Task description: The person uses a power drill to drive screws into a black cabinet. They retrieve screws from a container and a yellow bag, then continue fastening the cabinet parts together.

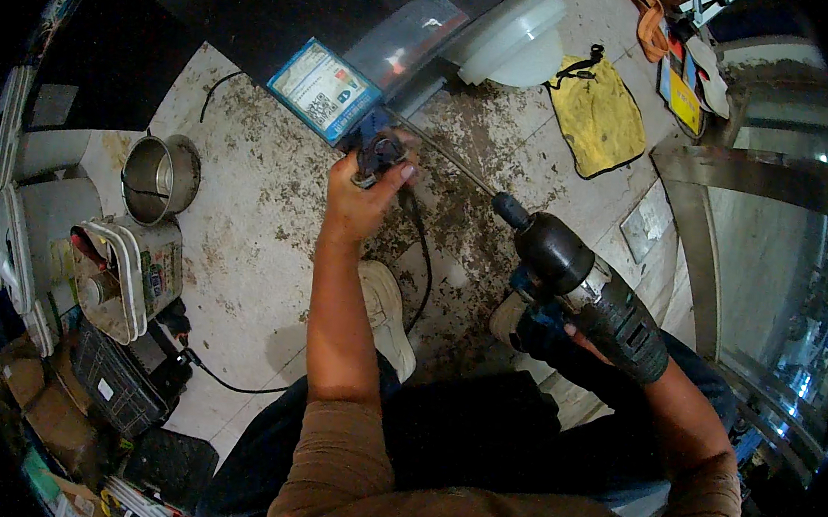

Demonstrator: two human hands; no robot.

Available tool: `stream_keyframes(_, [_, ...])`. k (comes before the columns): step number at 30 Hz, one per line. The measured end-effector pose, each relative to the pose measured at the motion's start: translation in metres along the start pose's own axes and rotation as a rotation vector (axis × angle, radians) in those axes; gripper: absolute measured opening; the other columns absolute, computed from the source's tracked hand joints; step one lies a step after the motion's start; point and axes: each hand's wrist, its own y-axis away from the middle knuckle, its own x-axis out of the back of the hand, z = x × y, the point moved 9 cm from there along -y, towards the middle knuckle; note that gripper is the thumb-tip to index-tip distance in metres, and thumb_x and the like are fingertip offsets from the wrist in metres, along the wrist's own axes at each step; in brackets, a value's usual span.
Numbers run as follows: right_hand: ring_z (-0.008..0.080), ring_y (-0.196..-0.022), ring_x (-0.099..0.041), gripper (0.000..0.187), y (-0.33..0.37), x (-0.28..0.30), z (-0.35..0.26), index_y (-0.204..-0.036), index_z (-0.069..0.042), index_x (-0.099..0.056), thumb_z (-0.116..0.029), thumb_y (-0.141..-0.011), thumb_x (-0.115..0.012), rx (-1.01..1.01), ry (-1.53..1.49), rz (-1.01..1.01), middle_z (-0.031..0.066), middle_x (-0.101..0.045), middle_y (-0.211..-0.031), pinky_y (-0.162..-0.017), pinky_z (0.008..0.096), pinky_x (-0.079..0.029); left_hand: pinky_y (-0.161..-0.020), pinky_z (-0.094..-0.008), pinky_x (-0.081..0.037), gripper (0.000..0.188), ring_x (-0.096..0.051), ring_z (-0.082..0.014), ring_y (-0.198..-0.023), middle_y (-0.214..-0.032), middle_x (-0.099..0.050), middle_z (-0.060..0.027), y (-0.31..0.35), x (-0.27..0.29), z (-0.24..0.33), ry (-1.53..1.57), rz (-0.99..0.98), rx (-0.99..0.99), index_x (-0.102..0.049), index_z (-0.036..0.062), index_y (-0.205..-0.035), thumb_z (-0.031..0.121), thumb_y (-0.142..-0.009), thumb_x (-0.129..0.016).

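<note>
My right hand (588, 344), mostly hidden under the tool, grips a dark hammer drill (589, 290) at the lower right. A long thin drill bit (450, 160) runs from its chuck up and left, its far end close above my left hand. My left hand (363, 197) is closed round a dark object (380, 156) with some blue at its upper side; its kind is unclear. Below this hand a black cord (426, 250) hangs in a curve. Just beyond my left hand is a blue and white box (325, 94) with a printed label.
Debris covers the tiled floor (252, 247) around my shoes. At left are a metal pot (162, 178), a white bucket (149, 269) and a black case (122, 382). A white bowl-shaped item (520, 40) and a yellow pouch (599, 118) lie ahead; a metal-framed glass panel (712, 251) borders the right.
</note>
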Motion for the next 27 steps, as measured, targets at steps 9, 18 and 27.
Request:
stream_keyframes(9, [0.0214,-0.076,-0.065,0.028,0.004,-0.015,-0.02,-0.106,0.001,-0.056,-0.009,-0.08,-0.063,0.141,0.217,-0.038,0.0123,-0.065,-0.088,-0.066,0.0331,-0.054,-0.069,-0.0301,-0.051,0.023,-0.061,-0.0148,-0.07,-0.082,-0.065,-0.0058,-0.004,-0.002,-0.011,-0.067,-0.042,0.001,-0.061,0.0002,-0.102,0.004,-0.079,-0.067])
stream_keyframes(18, [0.0147,-0.081,-0.063,0.029,-0.003,0.016,0.001,-0.104,-0.001,-0.057,-0.008,-0.078,-0.068,-0.084,-0.151,-0.054,0.0078,-0.065,-0.092,-0.072,0.0296,-0.051,-0.088,-0.0306,-0.044,0.045,-0.057,-0.0165,-0.097,-0.105,-0.063,-0.0095,0.012,-0.054,-0.009,0.104,-0.062,0.059,-0.05,0.0015,-0.123,0.02,-0.085,-0.063])
stream_keyframes(27, [0.0142,-0.082,-0.061,0.023,0.007,0.001,-0.064,-0.104,-0.001,-0.059,-0.007,-0.082,-0.063,0.39,0.369,-0.033,0.0052,-0.064,-0.094,-0.073,0.0285,-0.05,-0.092,-0.0394,-0.04,0.052,-0.051,-0.024,-0.11,-0.123,-0.053,-0.0103,0.04,-0.044,-0.075,-0.148,0.181,0.265,-0.047,0.0046,-0.126,0.042,-0.09,-0.051])
